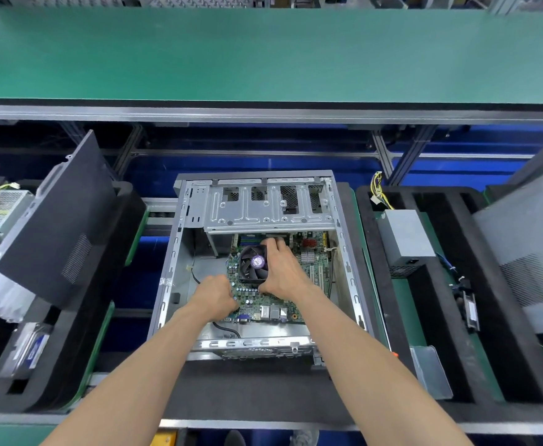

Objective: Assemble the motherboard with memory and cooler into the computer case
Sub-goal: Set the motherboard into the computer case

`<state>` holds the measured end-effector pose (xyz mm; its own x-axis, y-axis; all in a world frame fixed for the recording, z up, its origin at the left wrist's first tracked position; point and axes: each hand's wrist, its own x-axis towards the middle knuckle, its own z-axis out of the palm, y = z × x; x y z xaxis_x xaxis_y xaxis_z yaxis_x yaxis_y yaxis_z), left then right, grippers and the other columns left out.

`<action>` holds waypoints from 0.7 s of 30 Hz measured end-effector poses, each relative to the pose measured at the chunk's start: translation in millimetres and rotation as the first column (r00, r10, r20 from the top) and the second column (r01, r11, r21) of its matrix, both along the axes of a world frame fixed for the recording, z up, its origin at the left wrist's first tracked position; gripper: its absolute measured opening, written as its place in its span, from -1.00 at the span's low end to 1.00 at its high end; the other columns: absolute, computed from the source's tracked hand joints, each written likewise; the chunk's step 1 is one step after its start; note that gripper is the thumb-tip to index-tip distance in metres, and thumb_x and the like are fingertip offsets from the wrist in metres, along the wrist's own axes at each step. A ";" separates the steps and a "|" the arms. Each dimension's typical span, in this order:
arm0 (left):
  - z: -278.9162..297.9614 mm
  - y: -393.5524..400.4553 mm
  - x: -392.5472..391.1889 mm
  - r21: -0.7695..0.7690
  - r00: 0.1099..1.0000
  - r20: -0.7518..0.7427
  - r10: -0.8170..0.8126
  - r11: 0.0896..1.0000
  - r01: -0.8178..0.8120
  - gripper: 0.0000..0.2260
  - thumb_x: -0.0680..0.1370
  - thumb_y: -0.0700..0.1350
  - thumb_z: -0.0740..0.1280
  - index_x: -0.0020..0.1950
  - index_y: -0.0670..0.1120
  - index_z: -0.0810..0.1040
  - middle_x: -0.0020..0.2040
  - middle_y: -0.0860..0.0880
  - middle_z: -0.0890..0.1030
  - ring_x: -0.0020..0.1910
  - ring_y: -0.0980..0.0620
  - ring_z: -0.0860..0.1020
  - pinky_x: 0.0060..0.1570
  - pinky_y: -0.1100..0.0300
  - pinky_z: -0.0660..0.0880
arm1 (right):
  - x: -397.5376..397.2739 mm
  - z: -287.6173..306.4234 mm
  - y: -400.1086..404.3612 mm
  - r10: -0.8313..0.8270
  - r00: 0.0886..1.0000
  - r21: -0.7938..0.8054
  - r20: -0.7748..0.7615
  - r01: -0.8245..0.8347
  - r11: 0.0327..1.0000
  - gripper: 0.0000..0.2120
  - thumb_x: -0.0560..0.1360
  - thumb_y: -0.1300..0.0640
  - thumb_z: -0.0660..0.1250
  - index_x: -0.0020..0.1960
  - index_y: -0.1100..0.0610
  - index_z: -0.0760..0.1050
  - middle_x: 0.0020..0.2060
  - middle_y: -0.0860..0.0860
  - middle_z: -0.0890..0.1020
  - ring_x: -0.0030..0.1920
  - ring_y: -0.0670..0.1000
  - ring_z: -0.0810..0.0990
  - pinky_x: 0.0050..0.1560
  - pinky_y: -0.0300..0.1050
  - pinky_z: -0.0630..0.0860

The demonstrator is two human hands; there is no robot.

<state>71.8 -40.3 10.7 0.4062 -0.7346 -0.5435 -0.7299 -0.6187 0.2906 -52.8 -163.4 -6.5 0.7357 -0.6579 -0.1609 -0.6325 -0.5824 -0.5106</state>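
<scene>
Centrally, head view: an open computer case [257, 262] is seen lying on its side on a black foam tray [347, 201], with both bare forearms reaching into it.
Motherboard [263, 300]: the green board is seen inside the case, lying flat on the case floor below the drive cage, its rear ports towards the near wall.
Cooler [253, 263]: a black fan with a purple hub label is seated on the board, left of centre.
Memory [247, 239]: the slots are partly hidden under the drive cage, so little can be told of them.
Drive cage [270, 204]: a silver perforated metal bay is seen spanning the far part of the case.
Right hand [281, 272]: it is laid over the right side of the cooler, with fingers curled over the far right corner and the thumb pressed at the near corner, so the fan housing is gripped.
Left hand [217, 292]: it is placed at the left near edge of the board, with fingers curled under; what they pinch is hidden, though the board edge appears to be held.
Left tray: a black side panel [57, 226] is propped upright, with a power supply [1, 209] behind it.
Right tray: a grey power supply [405, 239] with yellow leads is lodged in a foam slot.
Far side: a green conveyor belt [263, 56] is seen running across.
</scene>
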 end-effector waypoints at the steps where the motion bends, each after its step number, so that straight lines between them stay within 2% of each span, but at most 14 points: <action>1: -0.2 -0.4 -0.2 0.002 1.000 0.003 -0.008 1.000 0.008 -0.79 0.52 -0.12 0.41 -0.28 -0.18 0.61 -0.35 -0.12 0.59 -0.23 -0.08 0.60 -0.10 0.01 0.61 | -0.2 0.1 -0.3 0.001 1.000 -0.001 -0.001 -0.001 1.000 -0.11 0.22 0.17 0.64 0.38 0.13 0.19 0.24 0.13 0.35 0.19 0.16 0.43 0.15 0.04 0.52; 4: -2.5 -0.7 0.3 0.000 1.000 0.009 -0.018 1.000 0.018 -0.78 0.50 -0.14 0.41 -0.29 -0.24 0.64 -0.33 -0.16 0.62 -0.17 -0.10 0.64 -0.08 0.00 0.60 | -0.5 0.2 -0.5 -0.001 1.000 0.006 0.000 0.001 1.000 -0.10 0.22 0.18 0.64 0.39 0.14 0.19 0.25 0.14 0.36 0.20 0.16 0.43 0.16 0.06 0.53; 8: -6.1 -1.4 1.4 0.001 0.999 0.038 -0.016 1.000 0.016 -0.80 0.46 -0.22 0.39 -0.36 -0.14 0.51 -0.40 -0.11 0.53 -0.32 -0.07 0.52 -0.15 -0.02 0.58 | 0.1 0.7 -0.7 -0.003 1.000 0.013 -0.001 0.003 1.000 -0.09 0.23 0.18 0.65 0.40 0.13 0.18 0.26 0.14 0.36 0.20 0.15 0.43 0.19 0.07 0.52; 11: -6.5 -1.1 1.8 0.004 0.999 0.048 -0.015 1.000 0.015 -0.75 0.45 -0.23 0.38 -0.41 -0.14 0.45 -0.42 -0.11 0.52 -0.35 -0.06 0.47 -0.20 -0.01 0.57 | 0.3 0.5 -0.7 -0.004 1.000 0.014 -0.003 0.004 1.000 -0.09 0.23 0.19 0.64 0.41 0.13 0.18 0.26 0.14 0.35 0.21 0.16 0.43 0.20 0.05 0.52; 17: -8.8 -0.3 0.7 -0.008 0.998 0.060 -0.018 1.000 0.018 -0.62 0.42 -0.25 0.37 -0.51 -0.11 0.26 -0.54 -0.06 0.35 -0.47 -0.04 0.35 -0.46 0.14 0.31 | 0.1 -0.1 -0.6 -0.004 1.000 0.018 -0.001 0.004 1.000 -0.05 0.22 0.18 0.65 0.44 0.13 0.17 0.29 0.14 0.34 0.24 0.15 0.43 0.20 0.00 0.48; 21: -9.3 -1.1 -0.1 -0.013 0.999 0.045 -0.010 1.000 0.010 -0.61 0.43 -0.25 0.37 -0.50 -0.10 0.24 -0.53 -0.05 0.34 -0.46 -0.03 0.34 -0.50 0.17 0.25 | -0.2 -0.1 -0.8 -0.007 1.000 0.016 0.003 0.007 1.000 -0.05 0.22 0.17 0.65 0.43 0.13 0.17 0.28 0.13 0.35 0.22 0.16 0.43 0.17 0.00 0.48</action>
<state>71.7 -41.4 1.4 0.4227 -0.7457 -0.5150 -0.7486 -0.6076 0.2654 -52.9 -164.2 -6.6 0.7315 -0.6605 -0.1693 -0.6351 -0.5697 -0.5216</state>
